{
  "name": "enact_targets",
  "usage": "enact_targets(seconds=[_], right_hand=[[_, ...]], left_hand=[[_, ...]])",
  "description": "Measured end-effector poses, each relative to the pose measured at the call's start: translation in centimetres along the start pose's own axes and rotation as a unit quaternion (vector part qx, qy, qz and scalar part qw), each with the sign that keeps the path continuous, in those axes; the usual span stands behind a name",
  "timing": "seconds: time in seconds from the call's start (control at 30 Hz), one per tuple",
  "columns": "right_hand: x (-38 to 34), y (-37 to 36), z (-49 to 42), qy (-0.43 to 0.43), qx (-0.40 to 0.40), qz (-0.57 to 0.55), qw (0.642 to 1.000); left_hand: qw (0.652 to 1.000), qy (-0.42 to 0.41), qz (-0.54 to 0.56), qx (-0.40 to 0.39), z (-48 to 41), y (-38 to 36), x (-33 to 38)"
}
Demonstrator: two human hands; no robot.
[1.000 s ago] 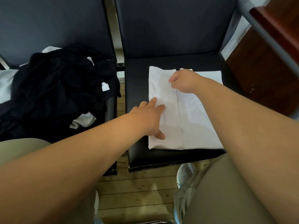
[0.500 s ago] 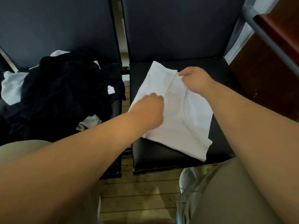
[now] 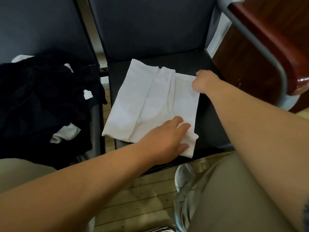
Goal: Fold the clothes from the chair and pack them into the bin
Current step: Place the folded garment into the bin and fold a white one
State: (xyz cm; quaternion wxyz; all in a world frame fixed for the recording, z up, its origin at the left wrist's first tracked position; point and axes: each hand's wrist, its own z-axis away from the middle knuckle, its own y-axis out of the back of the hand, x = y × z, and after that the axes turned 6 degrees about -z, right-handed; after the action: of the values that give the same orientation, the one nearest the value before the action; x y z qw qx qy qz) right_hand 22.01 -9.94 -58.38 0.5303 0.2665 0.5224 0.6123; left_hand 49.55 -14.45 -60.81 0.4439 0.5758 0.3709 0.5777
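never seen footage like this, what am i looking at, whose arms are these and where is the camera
No machine here: a person wears one camera on the head, looking down, so the two bare arms are their own. The single view shows two dark chairs. A folded white garment lies on the right chair's seat. The right hand pinches its far right corner; the left hand grips its near right corner. A pile of dark and white clothes waits on the left chair. No bin is clearly in view.
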Motion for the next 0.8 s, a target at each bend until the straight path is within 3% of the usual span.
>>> enact_targets(seconds=[0.27, 0.57, 0.7, 0.8], right_hand=[[-0.2, -0.4, -0.6, -0.013, 0.012, -0.012, 1.000], [-0.4, 0.5, -0.4, -0.019, 0.021, -0.081, 0.996], [-0.4, 1.0, 0.2, -0.029, 0.000, -0.143, 0.989], [-0.3, 1.3, 0.4, -0.065, -0.008, -0.215, 0.974]], left_hand=[[0.999, 0.046, 0.014, 0.000, -1.1, -0.3, 0.3], [0.984, 0.144, 0.068, 0.076, -0.5, 0.7, 2.6], [0.994, 0.090, 0.051, 0.024, -0.2, 0.6, 2.4], [0.999, 0.038, -0.024, -0.013, -0.1, -0.2, 2.4]])
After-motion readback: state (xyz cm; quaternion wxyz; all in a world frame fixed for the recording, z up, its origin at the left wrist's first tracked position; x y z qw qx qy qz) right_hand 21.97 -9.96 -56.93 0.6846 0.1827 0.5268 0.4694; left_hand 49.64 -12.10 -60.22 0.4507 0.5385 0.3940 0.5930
